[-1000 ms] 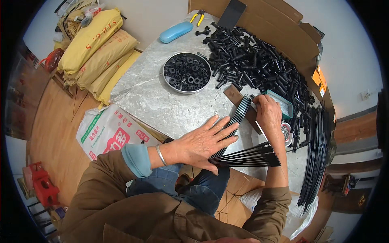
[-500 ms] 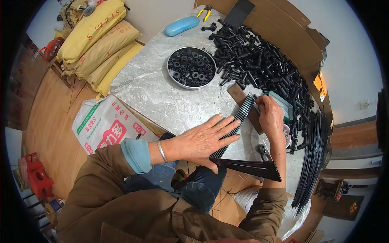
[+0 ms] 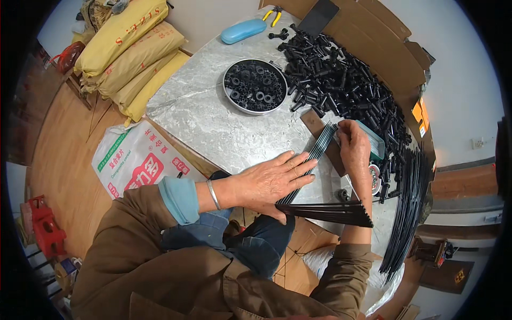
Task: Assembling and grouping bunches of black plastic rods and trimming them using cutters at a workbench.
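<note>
L hand [image 3: 266,185] flat over blk rods [image 3: 321,145], fingers spread, R hand [image 3: 354,149] nr rod tips, fingers curled, can't tell grip from here

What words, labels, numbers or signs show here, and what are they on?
I won't copy wording, but this is where it stands.
White bag: pink-red and green printing, large and small.
Top yellow sack: red lettering.
Sack beneath it: faint red marks, too blurred to read.
Orange piece at right: white label, too small to read.
</note>
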`<state>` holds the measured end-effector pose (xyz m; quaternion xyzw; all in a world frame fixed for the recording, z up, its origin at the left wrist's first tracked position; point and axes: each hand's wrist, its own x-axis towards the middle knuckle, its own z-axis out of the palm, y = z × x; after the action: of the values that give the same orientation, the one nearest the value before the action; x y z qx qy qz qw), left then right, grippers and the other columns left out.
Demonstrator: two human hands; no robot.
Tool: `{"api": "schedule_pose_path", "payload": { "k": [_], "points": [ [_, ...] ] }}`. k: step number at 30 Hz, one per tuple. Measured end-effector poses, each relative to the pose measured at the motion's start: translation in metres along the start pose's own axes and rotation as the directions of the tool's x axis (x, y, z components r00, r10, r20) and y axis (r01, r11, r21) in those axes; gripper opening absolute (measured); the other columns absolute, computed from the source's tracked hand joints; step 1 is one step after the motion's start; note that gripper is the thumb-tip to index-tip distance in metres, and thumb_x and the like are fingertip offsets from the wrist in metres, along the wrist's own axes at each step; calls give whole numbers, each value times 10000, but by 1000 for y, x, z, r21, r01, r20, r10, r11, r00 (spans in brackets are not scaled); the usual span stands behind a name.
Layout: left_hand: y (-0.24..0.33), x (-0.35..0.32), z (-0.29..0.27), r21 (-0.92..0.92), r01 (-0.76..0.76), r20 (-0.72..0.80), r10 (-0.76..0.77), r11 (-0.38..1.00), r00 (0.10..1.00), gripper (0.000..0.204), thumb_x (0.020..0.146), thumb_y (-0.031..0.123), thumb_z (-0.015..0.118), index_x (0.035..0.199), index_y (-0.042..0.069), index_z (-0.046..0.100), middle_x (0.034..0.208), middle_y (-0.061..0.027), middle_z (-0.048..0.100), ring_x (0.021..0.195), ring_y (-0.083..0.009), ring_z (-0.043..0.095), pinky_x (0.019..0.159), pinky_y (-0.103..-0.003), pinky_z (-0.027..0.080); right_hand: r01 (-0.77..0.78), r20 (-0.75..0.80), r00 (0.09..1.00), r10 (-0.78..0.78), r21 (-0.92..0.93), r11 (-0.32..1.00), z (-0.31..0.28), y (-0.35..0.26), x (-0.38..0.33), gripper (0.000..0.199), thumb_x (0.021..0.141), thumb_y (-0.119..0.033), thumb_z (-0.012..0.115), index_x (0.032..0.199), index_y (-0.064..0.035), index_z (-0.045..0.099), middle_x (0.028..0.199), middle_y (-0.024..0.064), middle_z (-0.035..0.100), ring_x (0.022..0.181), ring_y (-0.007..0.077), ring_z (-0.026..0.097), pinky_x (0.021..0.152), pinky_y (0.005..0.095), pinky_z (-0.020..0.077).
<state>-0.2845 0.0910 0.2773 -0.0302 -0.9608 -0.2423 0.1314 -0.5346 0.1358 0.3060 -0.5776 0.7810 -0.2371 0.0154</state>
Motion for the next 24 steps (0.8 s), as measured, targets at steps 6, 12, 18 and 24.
{"api": "schedule_pose_path", "payload": {
  "k": [6,12,18,24],
  "points": [
    [-1,-4,1,3,6,-7,-6,1000,1000,1002,629,495,784,1378,-15,356,1501,-182,228,1402,-370,176,1141,-487,185,109,0,993,-115,-330,938,-10,15,-12,97,780,-120,632,863,-84,667,827,100,644,792,317,612,715,420,462],
    [2,-3,1,5,-39,1,39,999,999,994,630,498,785,1371,-12,363,1495,-175,248,1398,-370,190,1144,-489,187,120,2,992,-124,-265,957,-8,-3,-6,96,806,-116,608,856,-52,659,826,124,652,791,327,618,703,397,476],
    [3,-8,-1,33,-93,27,92,995,995,979,634,533,763,1359,-4,382,1492,-168,259,1400,-362,192,1145,-485,193,-188,-210,967,147,-189,964,-43,39,-1,152,830,-184,604,901,-80,689,873,122,675,811,296,644,718,368,486],
    [5,-6,-1,46,-146,53,143,988,988,993,625,560,753,1359,1,386,1489,-156,272,1401,-347,200,1146,-482,196,-283,39,951,307,-293,913,-44,81,11,193,756,-236,660,889,-102,701,880,112,685,842,285,652,744,360,498]
  ]
}}
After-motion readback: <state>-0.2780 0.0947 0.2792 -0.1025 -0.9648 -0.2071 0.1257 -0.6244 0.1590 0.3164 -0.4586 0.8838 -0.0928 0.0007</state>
